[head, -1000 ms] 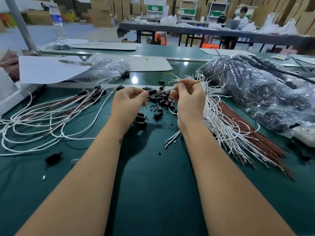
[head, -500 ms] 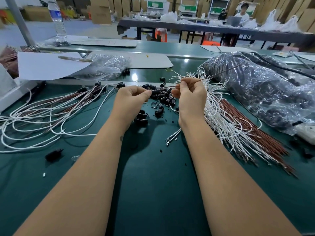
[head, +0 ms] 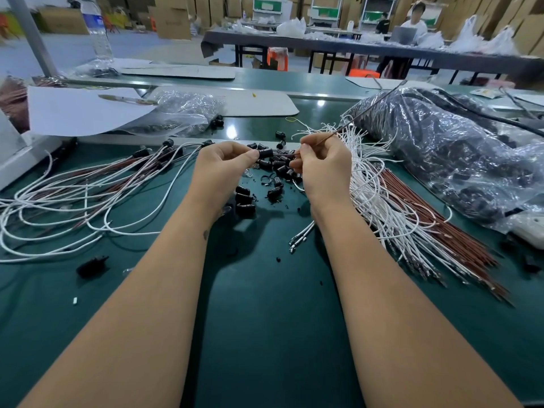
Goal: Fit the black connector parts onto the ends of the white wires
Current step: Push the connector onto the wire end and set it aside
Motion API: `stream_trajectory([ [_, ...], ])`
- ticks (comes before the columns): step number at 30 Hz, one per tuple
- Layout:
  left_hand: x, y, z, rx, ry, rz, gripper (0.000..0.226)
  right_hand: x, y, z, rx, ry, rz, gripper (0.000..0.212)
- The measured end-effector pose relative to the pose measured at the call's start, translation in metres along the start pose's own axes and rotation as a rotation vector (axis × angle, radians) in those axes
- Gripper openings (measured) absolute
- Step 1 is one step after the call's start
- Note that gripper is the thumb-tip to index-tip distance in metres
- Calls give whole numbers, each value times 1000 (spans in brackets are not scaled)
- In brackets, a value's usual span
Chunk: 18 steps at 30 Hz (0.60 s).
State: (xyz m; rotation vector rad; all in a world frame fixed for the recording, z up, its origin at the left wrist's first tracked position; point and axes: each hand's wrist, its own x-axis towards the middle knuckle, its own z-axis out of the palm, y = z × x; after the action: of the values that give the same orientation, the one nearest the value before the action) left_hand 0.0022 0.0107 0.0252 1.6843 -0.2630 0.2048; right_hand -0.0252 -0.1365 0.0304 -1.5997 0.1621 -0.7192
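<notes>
While both forearms reach forward over the green surface, we see the left hand curled, its grip closed on a black connector part pinched between thumb and fingertips and held just above the loose pile of black connector parts. The right hand faces it, close by, fingers bent, its grip pinching a thin brown wire that runs up and away to the right; the wire's near end points at the held connector, and we cannot tell whether it has entered. A heap of white wires mixed with brown ones lies just right of the right wrist, and finished wires with black ends spread to the left. A plastic bag of dark parts sits far right.

Against the frame half a second ago, the hands keep the same pose and the same holds; the connector and wire end stay almost touching, with only a slight shift of the view.
</notes>
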Motion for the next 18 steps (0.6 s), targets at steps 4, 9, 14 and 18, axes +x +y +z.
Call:
stream_trajectory([
  [4, 0, -1, 0, 38, -5, 32, 14, -1, -2, 3, -199, 33, -168, 24],
  [9, 1, -1, 0, 43, 5, 31, 14, 0, -2, 3, 30, 29, -50, 20],
  [14, 1, -2, 2, 56, -2, 19, 14, 2, 2, 2, 366, -50, 138, 19],
  [18, 1, -1, 5, 49, -10, 16, 13, -3, 3, 9, 258, -137, 131, 19],
])
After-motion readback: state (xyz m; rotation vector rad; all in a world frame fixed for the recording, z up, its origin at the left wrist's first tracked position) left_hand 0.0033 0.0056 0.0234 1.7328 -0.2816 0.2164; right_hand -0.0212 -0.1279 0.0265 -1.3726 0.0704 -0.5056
